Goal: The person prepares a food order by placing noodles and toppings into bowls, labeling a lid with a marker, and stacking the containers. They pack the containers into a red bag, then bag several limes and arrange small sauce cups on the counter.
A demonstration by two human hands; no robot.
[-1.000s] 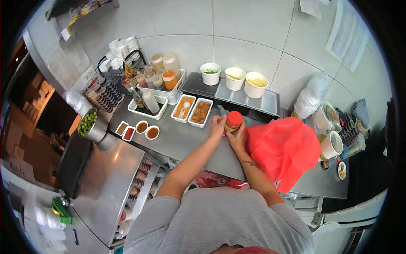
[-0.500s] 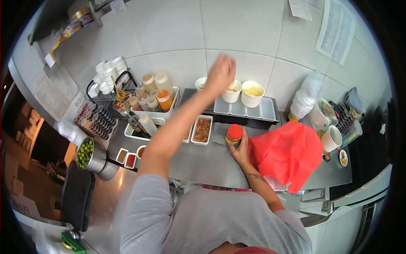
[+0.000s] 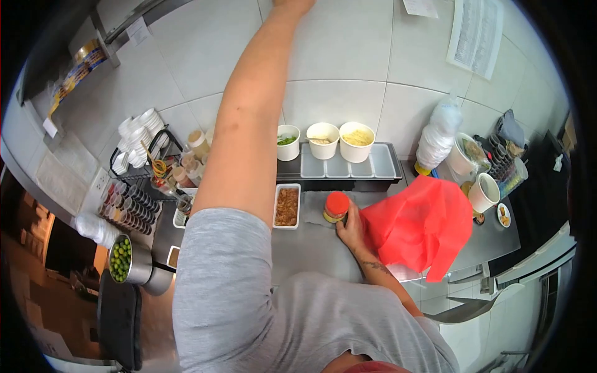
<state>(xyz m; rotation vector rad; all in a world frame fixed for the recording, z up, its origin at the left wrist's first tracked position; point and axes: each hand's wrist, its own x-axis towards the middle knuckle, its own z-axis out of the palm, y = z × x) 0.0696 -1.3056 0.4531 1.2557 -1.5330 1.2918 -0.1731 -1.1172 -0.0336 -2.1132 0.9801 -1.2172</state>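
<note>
On metal counter (image 3: pixel 311 255), right hand (image 3: pixel 352 230) grips cylindrical jar (image 3: pixel 336 206).

I found the wall (image 3: pixel 336 50) tiled pale grey, a printed sheet (image 3: pixel 476 37) fixed to it, the counter (image 3: pixel 317 248) metal-topped, and orange light (image 3: pixel 51 202) at far left.

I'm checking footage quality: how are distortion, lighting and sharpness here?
Head view: lines between the wall tiles curve, corners go black; head view: light there is fairly even, the far left dim and orange; head view: the jar looks fairly sharp, but the wall notice is unreadable.
</note>
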